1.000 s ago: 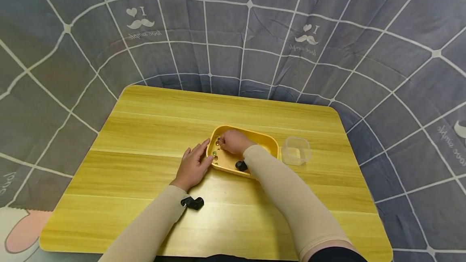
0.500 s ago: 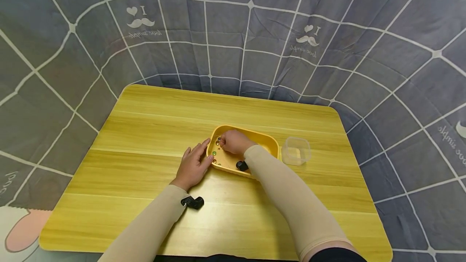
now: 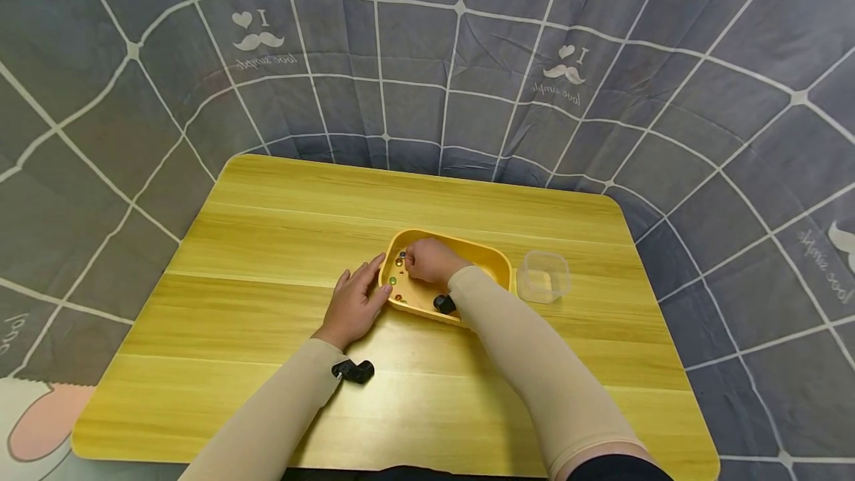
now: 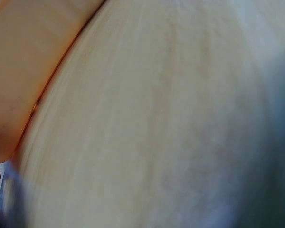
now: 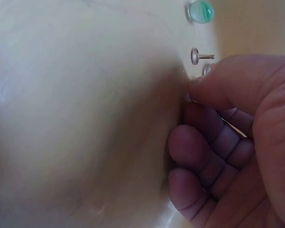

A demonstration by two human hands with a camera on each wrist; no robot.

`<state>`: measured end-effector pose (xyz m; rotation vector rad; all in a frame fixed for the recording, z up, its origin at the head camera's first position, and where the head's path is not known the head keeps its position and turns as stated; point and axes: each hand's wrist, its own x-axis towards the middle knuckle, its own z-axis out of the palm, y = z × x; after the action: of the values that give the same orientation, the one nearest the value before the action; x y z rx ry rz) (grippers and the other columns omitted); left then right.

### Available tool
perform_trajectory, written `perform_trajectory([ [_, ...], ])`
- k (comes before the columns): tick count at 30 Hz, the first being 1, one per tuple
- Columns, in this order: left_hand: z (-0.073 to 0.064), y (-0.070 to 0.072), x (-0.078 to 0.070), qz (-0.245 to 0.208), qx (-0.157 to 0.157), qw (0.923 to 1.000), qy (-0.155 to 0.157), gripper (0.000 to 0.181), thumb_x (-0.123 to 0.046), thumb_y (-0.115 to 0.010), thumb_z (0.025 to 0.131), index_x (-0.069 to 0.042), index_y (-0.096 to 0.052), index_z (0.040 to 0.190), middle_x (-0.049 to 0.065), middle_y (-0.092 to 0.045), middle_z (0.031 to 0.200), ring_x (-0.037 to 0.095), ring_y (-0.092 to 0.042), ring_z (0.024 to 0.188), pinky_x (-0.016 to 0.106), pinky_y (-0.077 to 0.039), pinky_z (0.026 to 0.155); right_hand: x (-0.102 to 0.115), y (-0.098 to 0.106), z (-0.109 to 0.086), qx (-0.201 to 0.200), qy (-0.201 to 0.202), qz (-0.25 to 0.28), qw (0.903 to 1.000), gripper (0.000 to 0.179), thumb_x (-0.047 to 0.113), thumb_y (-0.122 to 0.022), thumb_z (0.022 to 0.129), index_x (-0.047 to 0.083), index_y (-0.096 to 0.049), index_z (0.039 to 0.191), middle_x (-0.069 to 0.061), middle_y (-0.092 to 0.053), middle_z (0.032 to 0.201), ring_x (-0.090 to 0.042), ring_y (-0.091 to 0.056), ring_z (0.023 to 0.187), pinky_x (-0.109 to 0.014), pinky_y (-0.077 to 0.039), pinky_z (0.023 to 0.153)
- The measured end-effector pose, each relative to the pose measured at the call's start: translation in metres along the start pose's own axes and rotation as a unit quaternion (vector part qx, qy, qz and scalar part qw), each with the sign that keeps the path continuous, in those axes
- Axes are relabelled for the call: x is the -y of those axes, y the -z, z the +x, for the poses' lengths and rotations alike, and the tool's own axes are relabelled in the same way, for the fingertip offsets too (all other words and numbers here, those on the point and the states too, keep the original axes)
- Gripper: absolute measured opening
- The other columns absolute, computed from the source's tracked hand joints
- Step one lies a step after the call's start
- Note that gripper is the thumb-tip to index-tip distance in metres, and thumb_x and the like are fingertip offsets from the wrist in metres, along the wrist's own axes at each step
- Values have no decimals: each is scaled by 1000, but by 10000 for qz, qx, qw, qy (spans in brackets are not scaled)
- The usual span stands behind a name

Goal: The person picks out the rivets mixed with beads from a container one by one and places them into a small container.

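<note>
Grey-blue cloth (image 3: 421, 50) with white grid lines hangs behind and beside your wood-grain worktop (image 3: 300, 228).

Your right hand (image 3: 430, 260) is down inside the yellow tray (image 3: 490, 262), toward its left end, knuckles uppermost and all fingers curled. Thumb and forefinger meet in a pinch on a small metallic piece (image 5: 192, 99); only a thin bright rim of it shows, so its shape cannot be confirmed. Your other fingertips fold in below, near the tray floor. Your right forearm, in a beige sleeve (image 3: 521, 347), reaches forward and across to your left, passing over the tray's near wall.

Your left hand (image 3: 354, 306) lies with fingers extended and slightly spread, fingertips and thumb at the tray's left end, gripping nothing; its forearm slants in from your lower left.

Just beyond your right thumb, a metal pin (image 5: 195, 56) lies on its side, with a green-swirled marble (image 5: 201, 11) farther along. Brownish marbles (image 3: 398, 262) sit along the tray's left end, between your hands. Outside the tray, just beside its right end, stands a clear plastic box (image 3: 544, 277).
</note>
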<state>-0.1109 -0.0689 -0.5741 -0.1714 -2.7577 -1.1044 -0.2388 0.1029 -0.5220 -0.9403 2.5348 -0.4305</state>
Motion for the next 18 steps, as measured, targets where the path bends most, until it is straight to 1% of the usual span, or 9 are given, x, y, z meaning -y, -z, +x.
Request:
perform_trajectory([
  [6,-1,2,0,-3,33,10000,-9,59,-42,-48,94,-39,-20,146,-8,-37,146,28,-35,135,52,-9,115,0,-3,-1,-38,-34,83,10000,20,16,-57,86,16,-57,67,4,-45,57,-12,-45,54,-21,-34,52],
  [14,-3,4,0,19,35,10000,4,59,-46,-46,94,-41,-19,146,-8,-39,145,26,-35,135,52,-10,115,0,-6,-1,-85,-15,-171,9998,19,15,-55,86,15,-57,67,3,-44,56,-12,-43,53,-21,-33,51],
  [18,-4,5,1,38,56,10000,16,58,-49,-44,94,-41,-19,146,-8,-39,145,26,-35,136,51,-10,115,-1,-8,-1,-46,-77,-102,9999,11,14,-59,83,18,-60,73,6,-53,67,-11,-48,61,-21,-38,57],
])
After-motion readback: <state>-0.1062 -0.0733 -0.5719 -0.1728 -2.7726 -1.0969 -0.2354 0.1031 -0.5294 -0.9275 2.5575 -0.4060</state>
